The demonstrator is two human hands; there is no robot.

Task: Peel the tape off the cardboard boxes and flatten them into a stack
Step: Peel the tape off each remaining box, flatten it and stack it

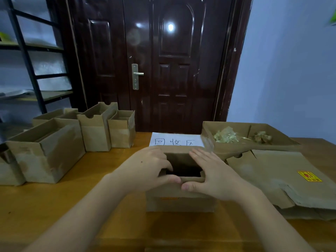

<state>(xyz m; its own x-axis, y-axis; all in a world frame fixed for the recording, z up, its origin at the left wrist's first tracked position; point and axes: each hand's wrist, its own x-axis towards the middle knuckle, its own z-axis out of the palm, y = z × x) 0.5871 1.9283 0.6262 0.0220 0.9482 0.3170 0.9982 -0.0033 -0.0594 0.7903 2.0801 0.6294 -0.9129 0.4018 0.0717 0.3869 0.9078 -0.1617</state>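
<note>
Cardboard fills most of the wooden worktop (72, 206). At its middle stands an open-topped cardboard box (181, 197), and both hands are on its upper rim. The left hand (149, 170) curls its fingers over the left edge into the opening, thumb lying along the near flap. The right hand (214, 177) lies flat with fingers straight along the right edge, its thumb pressing the near flap and meeting the left thumb tip. To the right lies a flattened box (283, 179) bearing a yellow and red sticker (309, 176). Behind it a shallow cardboard tray (236, 148) holds crumpled tape scraps (225, 137). A white paper sign (174, 140) with handwritten characters lies behind the central box. Four upright open boxes (72, 139) are grouped at the left, before a dark door (163, 60)
</note>
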